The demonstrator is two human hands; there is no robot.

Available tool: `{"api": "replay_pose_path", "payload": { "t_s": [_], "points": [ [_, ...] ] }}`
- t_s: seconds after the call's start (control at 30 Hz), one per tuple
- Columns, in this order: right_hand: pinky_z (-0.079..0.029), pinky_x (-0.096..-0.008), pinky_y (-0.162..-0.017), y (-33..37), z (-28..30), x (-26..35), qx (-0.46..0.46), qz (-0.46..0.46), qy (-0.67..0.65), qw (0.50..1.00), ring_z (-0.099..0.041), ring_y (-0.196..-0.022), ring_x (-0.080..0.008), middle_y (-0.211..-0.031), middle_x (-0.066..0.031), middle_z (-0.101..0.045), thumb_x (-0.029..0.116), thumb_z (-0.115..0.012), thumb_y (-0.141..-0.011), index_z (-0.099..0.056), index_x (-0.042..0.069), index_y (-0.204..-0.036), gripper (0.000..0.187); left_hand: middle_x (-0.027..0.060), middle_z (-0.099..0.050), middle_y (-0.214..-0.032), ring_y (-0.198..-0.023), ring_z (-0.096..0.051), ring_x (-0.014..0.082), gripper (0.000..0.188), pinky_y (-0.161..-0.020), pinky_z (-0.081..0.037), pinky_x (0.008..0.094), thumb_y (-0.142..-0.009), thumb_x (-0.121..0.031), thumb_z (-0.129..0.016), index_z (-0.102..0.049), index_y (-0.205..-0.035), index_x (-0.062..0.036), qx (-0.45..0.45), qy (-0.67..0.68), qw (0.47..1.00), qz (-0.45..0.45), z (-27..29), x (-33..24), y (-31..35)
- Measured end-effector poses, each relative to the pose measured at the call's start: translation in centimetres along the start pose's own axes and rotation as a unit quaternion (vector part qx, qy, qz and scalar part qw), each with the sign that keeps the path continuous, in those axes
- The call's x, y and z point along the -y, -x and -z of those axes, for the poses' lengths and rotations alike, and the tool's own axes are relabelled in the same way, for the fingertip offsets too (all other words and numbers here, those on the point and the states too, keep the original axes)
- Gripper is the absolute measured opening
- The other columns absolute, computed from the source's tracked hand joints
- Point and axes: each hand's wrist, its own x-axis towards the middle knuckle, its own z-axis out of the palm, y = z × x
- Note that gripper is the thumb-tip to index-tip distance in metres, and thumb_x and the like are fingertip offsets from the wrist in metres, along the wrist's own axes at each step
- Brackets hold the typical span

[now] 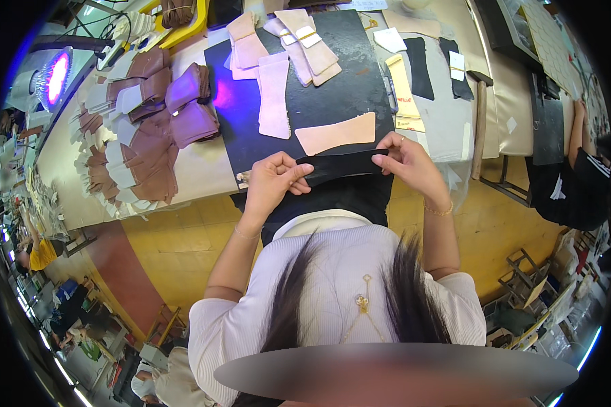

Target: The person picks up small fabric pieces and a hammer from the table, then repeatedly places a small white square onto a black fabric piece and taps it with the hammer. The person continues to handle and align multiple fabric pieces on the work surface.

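Observation:
A black strip of leather-like material [345, 165] is stretched between my two hands at the table's near edge, just above my lap. My left hand [280, 178] pinches its left end between thumb and fingers. At the other end, my right hand [406, 163] grips it the same way. Right beyond the strip, a pale tan cut piece [337, 133] with flared ends lies on the black work mat [248, 146]. Farther off, a pinkish cut piece [273, 95] of similar shape rests beside banded bundles of such pieces [304, 46].
Brown stacked pieces [142, 146] and purplish-brown bundles [191, 108] cover the table's left side. To the right lie a yellow template [402, 88], black cut pieces [419, 68] and a hammer [480, 122]. A lit lamp [58, 78] stands far left; another person [570, 183] is at the right.

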Motion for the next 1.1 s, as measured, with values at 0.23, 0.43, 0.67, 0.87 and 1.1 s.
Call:
{"api": "replay_pose_path", "payload": {
  "t_s": [0.23, 0.43, 0.67, 0.87, 1.1],
  "points": [
    [-0.044, -0.0182, -0.058, 5.3, 4.2, 3.5, -0.063, 0.059, 0.055, 0.995, -0.055, -0.069, -0.0024, -0.082, 0.0014, -0.059, 0.004, -0.065, -0.089, -0.062, 0.0, -0.098, 0.01, 0.0148, -0.061, -0.095, -0.088, -0.062, 0.0297, 0.022, -0.075, -0.051, 0.034, -0.079, -0.011, -0.075, -0.068, -0.097, -0.0012, -0.062, -0.372, 0.841, -0.389, -4.5, -1.5, -1.4],
    [-0.041, -0.0188, -0.06, 9.0, 6.9, 5.9, -0.091, 0.147, 0.203, 0.964, -0.052, -0.07, -0.0037, -0.082, -0.0011, -0.059, 0.0, -0.062, -0.09, -0.064, -0.004, -0.098, 0.009, 0.0136, -0.058, -0.09, -0.084, -0.058, 0.0277, 0.02, -0.076, -0.05, 0.0329, -0.074, -0.011, -0.069, -0.062, -0.088, 0.0016, 0.0, -0.615, 0.621, -0.485, -9.9, -2.2, -5.5],
    [-0.042, -0.0203, -0.063, 9.7, 6.9, 4.4, -0.175, 0.145, 0.134, 0.964, -0.054, -0.069, -0.0053, -0.081, -0.0018, -0.061, 0.001, -0.064, -0.089, -0.065, -0.003, -0.098, 0.01, 0.0126, -0.059, -0.087, -0.08, -0.061, 0.0248, 0.028, -0.063, -0.052, 0.0306, -0.072, -0.012, -0.065, -0.06, -0.097, -0.0013, -0.043, -0.702, 0.525, -0.479, -12.8, -1.4, -5.6],
    [-0.042, -0.0185, -0.063, 10.8, 7.7, 3.6, -0.253, 0.164, 0.045, 0.953, -0.052, -0.072, -0.0037, -0.083, 0.0013, -0.061, 0.002, -0.063, -0.091, -0.065, -0.003, -0.102, 0.012, 0.0116, -0.059, -0.09, -0.081, -0.064, 0.0248, 0.023, -0.063, -0.054, 0.0331, -0.078, -0.007, -0.062, -0.062, -0.101, -0.004, 0.004, -0.58, 0.671, -0.463, -11.2, -5.9, -4.6],
    [-0.039, -0.0163, -0.067, 11.0, 8.6, 2.8, -0.332, 0.201, -0.02, 0.921, -0.049, -0.076, -0.0029, -0.087, 0.0029, -0.059, 0.006, -0.065, -0.093, -0.064, -0.001, -0.108, 0.017, 0.0097, -0.059, -0.105, -0.089, -0.064, 0.015, 0.023, -0.073, -0.056, 0.0272, -0.091, -0.002, -0.061, -0.066, -0.113, 0.0002, 0.028, -0.106, 0.943, -0.314, -6.1, -7.4, -1.6]
  ]
}}
